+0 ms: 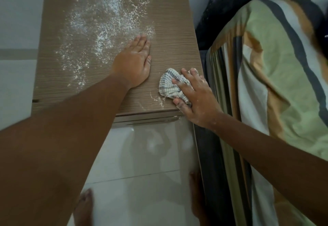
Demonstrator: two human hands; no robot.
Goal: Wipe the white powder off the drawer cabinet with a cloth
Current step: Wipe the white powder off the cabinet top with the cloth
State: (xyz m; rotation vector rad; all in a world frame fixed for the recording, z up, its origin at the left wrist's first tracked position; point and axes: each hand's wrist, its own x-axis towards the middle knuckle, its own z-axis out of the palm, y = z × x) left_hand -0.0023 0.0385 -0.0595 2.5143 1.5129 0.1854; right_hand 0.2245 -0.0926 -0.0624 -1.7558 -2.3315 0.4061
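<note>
A brown wood-grain drawer cabinet (170,30) fills the upper middle of the head view. White powder (99,21) is scattered over the middle and left of its top, and a thin trace lies near the front edge. My left hand (134,62) rests flat on the top, fingers together, its tips touching the powder's right fringe. My right hand (193,94), dusted with powder, presses a crumpled white cloth with a grey check (170,83) onto the front right corner of the top.
A bed with a striped green, white, orange and grey cover (266,83) stands close against the cabinet's right side. Glossy pale floor tiles (150,163) lie below. My bare feet (85,206) show at the bottom. A pale wall is on the left.
</note>
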